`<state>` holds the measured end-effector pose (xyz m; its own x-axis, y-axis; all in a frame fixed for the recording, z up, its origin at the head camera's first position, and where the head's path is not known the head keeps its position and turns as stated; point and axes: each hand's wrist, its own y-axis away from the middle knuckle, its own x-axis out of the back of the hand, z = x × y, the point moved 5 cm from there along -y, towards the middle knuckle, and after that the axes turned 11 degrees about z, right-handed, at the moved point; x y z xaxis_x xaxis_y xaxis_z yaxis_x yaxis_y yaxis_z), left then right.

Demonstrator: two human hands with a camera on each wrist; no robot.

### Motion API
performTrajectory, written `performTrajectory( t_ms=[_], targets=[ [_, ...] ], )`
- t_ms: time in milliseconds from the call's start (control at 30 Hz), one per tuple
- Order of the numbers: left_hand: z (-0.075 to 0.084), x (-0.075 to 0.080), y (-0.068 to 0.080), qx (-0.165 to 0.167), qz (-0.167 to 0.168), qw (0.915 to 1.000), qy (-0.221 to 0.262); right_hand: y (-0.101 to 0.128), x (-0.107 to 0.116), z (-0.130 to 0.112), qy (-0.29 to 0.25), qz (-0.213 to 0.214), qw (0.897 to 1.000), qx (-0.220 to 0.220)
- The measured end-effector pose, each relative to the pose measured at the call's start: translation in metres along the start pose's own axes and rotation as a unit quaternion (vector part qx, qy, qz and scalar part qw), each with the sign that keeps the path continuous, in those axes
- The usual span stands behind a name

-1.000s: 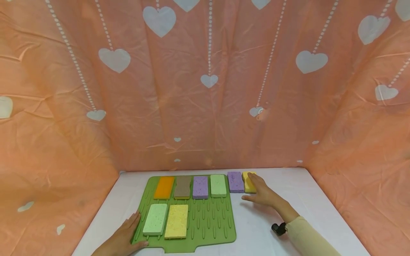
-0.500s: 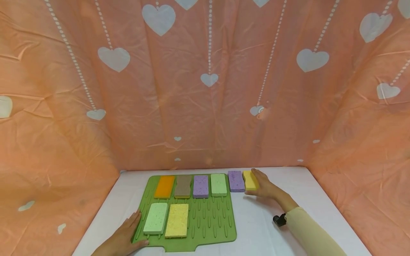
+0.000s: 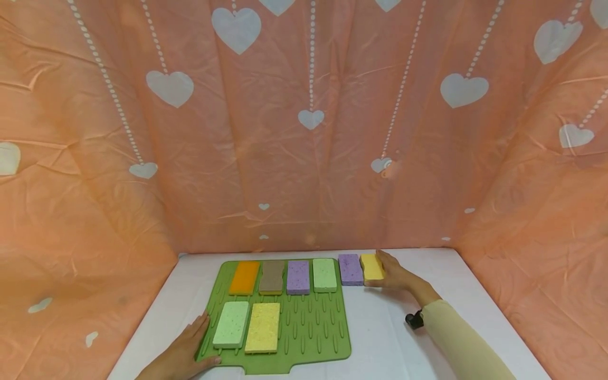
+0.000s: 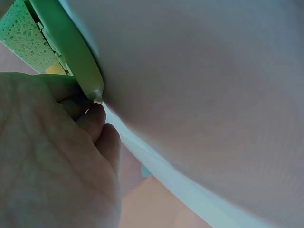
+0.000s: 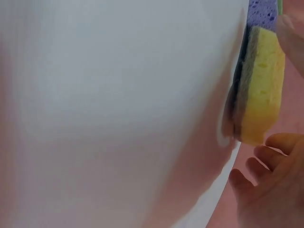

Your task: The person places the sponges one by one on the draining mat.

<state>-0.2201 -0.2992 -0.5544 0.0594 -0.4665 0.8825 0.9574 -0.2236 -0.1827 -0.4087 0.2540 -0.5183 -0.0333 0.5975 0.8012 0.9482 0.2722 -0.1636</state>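
The left hand (image 3: 178,348) rests at the left edge of a green ridged mat (image 3: 323,338), its thumb apart from the fingers by the near-left corner. In the left wrist view, its fingertips meet the mat's rim. At the far right, the right hand (image 3: 396,274) spans a yellow sponge (image 3: 372,266), thumb by the near end and fingers by the far end. The right wrist view shows a brown scouring layer under this sponge (image 5: 263,85), with loosely extended fingers right at its end. A purple sponge (image 3: 350,270) lies just left of the yellow one.
On the mat lie an orange sponge (image 3: 244,277), a brown-topped sponge (image 3: 271,277), a purple sponge (image 3: 297,277), two light green sponges (image 3: 324,274) and a yellow sponge (image 3: 263,327). A white tabletop (image 3: 380,338) ends at pink cloth walls (image 3: 304,179) with hearts.
The right hand has moved slightly right, and its thumb and fingers have drawn in around the yellow sponge's ends. The left hand and the mat have stayed in place.
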Motion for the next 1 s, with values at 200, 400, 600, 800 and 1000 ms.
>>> performTrajectory(
  t_ms=[200,400,600,800,1000],
  targets=[
    [-0.004,-0.002,0.002,-0.004,0.006,0.9999,0.013,0.002,-0.001,0.005,-0.001,-0.022,1.0,-0.011],
    [0.0,-0.001,0.002,-0.014,0.004,0.9998,0.016,0.001,0.001,0.007,-0.002,-0.023,1.0,-0.006],
    [0.001,-0.001,0.002,-0.016,0.001,0.9998,-0.01,0.004,0.001,0.012,0.006,-0.027,1.0,-0.008],
    [-0.001,-0.001,0.0,-0.018,0.001,0.9997,-0.016,0.007,0.004,0.016,-0.006,-0.02,1.0,-0.016],
    [-0.004,-0.003,0.001,-0.031,0.01,0.9994,-0.014,0.008,0.006,0.022,-0.009,-0.006,0.999,-0.032]
  ],
)
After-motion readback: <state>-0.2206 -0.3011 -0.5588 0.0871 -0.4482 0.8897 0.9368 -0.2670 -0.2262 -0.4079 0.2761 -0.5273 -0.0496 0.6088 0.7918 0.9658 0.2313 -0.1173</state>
